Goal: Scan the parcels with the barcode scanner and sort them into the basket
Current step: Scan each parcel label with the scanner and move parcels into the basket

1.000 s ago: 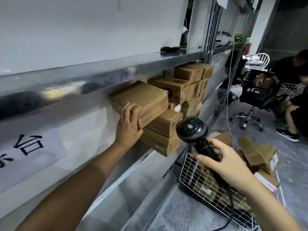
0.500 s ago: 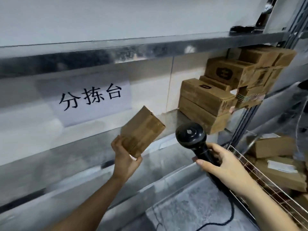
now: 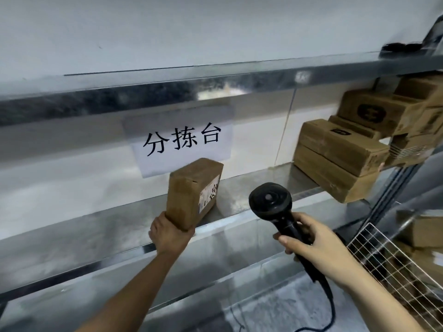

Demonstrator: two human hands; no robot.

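My left hand (image 3: 167,232) grips a brown cardboard parcel (image 3: 191,190) from below and holds it upright over the front of the steel shelf (image 3: 251,188). A white label on the parcel's right face turns toward the scanner. My right hand (image 3: 311,243) grips the handle of the black barcode scanner (image 3: 271,202), whose round head sits just right of the parcel. More brown parcels (image 3: 340,154) are stacked on the shelf at the right. The wire basket (image 3: 393,262) stands at the lower right with several parcels inside.
A white paper sign (image 3: 182,147) with black characters hangs on the wall behind the parcel. Another steel shelf (image 3: 215,82) runs overhead. The scanner's black cable (image 3: 330,315) trails down toward the grey floor. A lower shelf edge runs beneath my arms.
My left hand took the parcel off the stack, carried it left and turned it upright, label toward the scanner. The view swung left. My right hand kept holding the scanner.
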